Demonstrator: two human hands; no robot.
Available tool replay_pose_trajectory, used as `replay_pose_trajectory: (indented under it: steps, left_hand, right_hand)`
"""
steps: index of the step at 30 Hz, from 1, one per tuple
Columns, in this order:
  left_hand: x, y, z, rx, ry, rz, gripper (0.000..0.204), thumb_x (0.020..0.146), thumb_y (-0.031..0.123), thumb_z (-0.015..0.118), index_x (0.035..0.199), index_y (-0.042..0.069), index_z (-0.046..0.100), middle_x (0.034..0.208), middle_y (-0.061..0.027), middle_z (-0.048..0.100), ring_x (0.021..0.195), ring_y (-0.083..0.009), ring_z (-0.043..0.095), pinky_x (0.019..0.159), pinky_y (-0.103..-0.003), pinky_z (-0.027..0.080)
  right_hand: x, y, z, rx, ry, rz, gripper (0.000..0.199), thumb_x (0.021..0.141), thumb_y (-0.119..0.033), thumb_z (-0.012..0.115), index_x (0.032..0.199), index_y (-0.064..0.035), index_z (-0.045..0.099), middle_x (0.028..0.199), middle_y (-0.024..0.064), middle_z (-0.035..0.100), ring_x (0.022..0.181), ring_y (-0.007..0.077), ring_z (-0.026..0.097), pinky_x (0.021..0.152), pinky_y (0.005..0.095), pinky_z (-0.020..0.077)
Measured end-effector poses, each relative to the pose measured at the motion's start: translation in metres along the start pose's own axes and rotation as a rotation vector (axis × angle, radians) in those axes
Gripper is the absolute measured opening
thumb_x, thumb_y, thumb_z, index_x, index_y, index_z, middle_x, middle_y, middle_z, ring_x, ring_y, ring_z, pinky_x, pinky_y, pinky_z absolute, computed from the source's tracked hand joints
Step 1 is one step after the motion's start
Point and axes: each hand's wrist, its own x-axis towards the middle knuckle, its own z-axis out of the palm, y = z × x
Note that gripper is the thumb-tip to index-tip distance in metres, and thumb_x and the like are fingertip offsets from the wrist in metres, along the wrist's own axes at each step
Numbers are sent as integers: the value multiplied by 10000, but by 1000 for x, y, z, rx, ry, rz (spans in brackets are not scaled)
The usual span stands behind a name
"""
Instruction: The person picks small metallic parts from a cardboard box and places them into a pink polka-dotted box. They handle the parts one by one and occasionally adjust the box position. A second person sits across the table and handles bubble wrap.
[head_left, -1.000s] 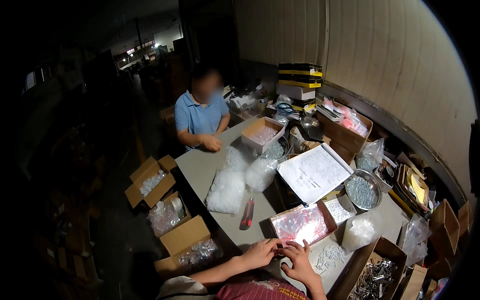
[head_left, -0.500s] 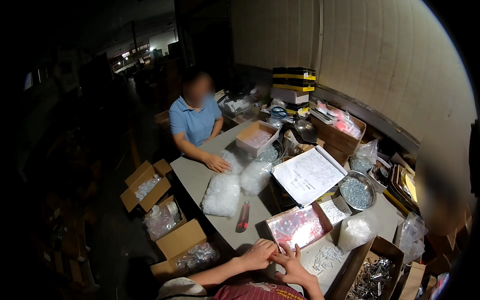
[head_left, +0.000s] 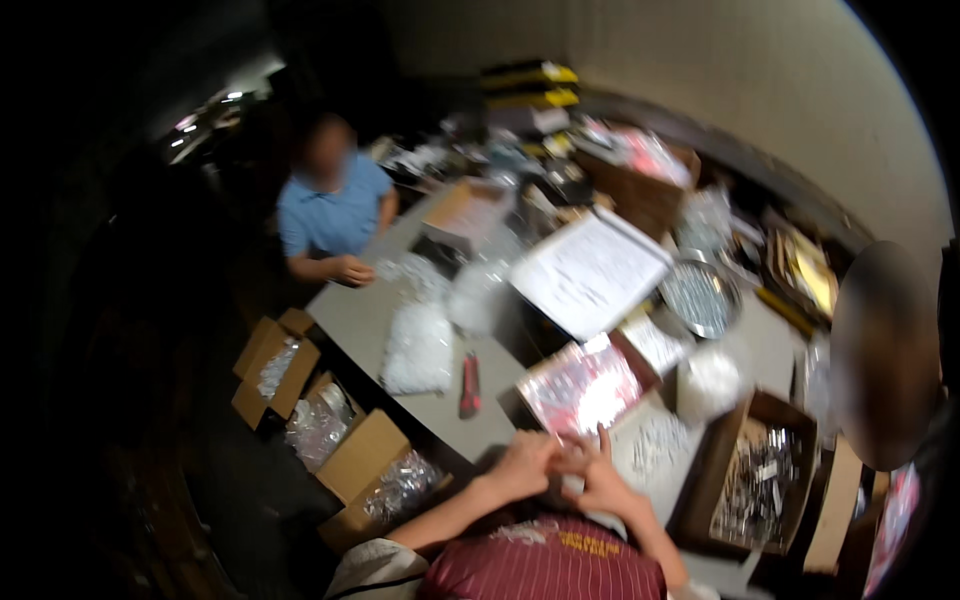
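both hands meet at table edge: left hand (head_left: pixel 522 464) & right hand (head_left: pixel 598 482) pinch sth tiny, too blurred to tell, just beside pink-filled box (head_left: pixel 580 385).

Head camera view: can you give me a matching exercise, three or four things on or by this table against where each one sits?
Things:
1. red-handled tool
2. round metal bowl
3. sheet of white paper
4. open cardboard boxes

Places:
A. on the floor, left of the table
B. mid-table, propped at a slant
C. lying near the table's left edge, beside a clear bag
D. right of the paper, holding small silvery parts

Pairs: 1-C, 2-D, 3-B, 4-A
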Motion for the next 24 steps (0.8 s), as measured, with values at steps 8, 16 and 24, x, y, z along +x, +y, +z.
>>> replay_pose_trajectory:
  steps: [8, 16, 24]
  left_hand:
    - [-36, -21, 21, -99, 191, -334, 257, 794, 93, 782, 963, 49, 593, 869, -108, 665, 826, -307, 665, 751, -426, 522]
    - [-38, -21, 28, -239, 192, -327, 254, 826, 52, 766, 1001, 26, 584, 863, -90, 661, 822, -221, 663, 765, -349, 525]
    - [-11, 20, 26, -311, 44, -231, 230, 841, 96, 770, 996, 34, 612, 884, -100, 671, 826, -242, 669, 760, -354, 525]
  right_hand:
    - [-88, 69, -23, -205, 537, 730, 554, 812, -117, 765, 1302, -9, 533, 1222, 230, 526, 1001, 381, 643, 863, 427, 548]
    - [-106, 95, -10, -293, 429, 983, 863, 734, -398, 889, 1301, 20, 391, 1210, 309, 496, 1007, 500, 616, 850, 501, 544]
    - [-91, 106, -5, -259, 524, 771, 402, 851, -226, 782, 1143, -32, 585, 951, 199, 624, 877, 384, 658, 739, 475, 515]
